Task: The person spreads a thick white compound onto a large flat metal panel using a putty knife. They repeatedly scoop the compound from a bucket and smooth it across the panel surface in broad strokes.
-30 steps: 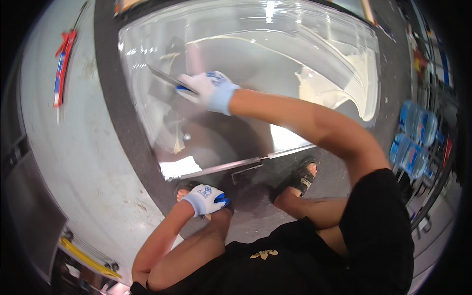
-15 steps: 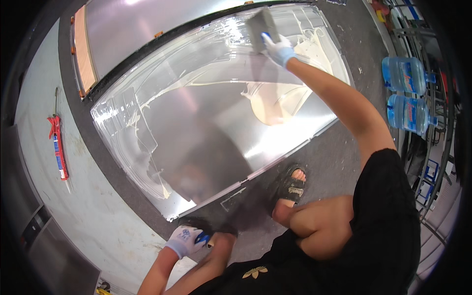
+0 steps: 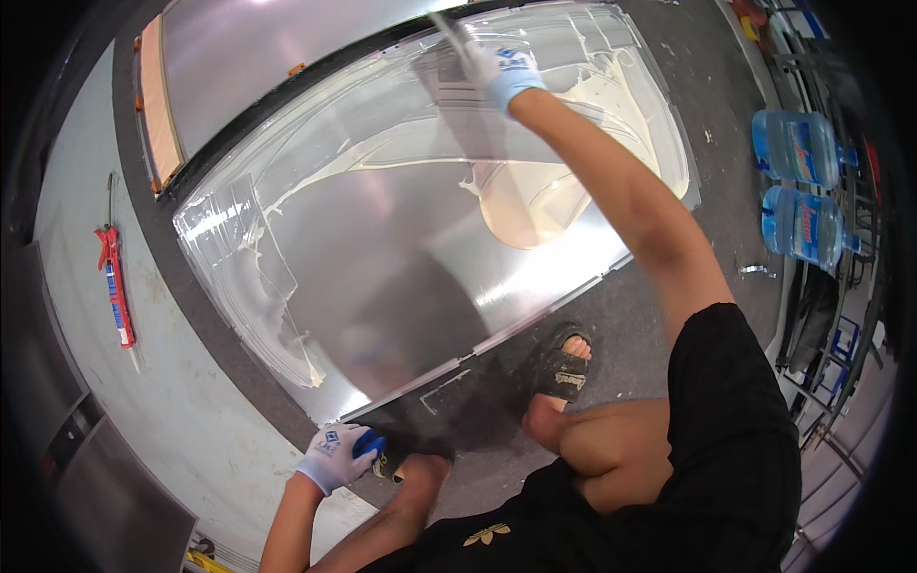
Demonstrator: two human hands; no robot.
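Observation:
My right hand, in a white glove, is closed on a wide flat-bladed scraper. Its blade is tilted nearly edge-on at the far edge of a shiny metal panel; whether it touches the panel I cannot tell. Cream-coloured paste is smeared along the panel's far and side parts, with a thick patch right of the middle. By my foot, off the panel's near left corner, my gloved left hand is closed round a blue object, mostly hidden by the fingers.
A red caulking gun lies on the pale floor at the left. Beyond the panel is a second metal sheet with a wooden strip. Two big blue water bottles lie by a metal rack at the right.
My right hand has swept left along the panel's far edge, and the scraper has turned from face-on to nearly edge-on. The left hand has shifted slightly up and left.

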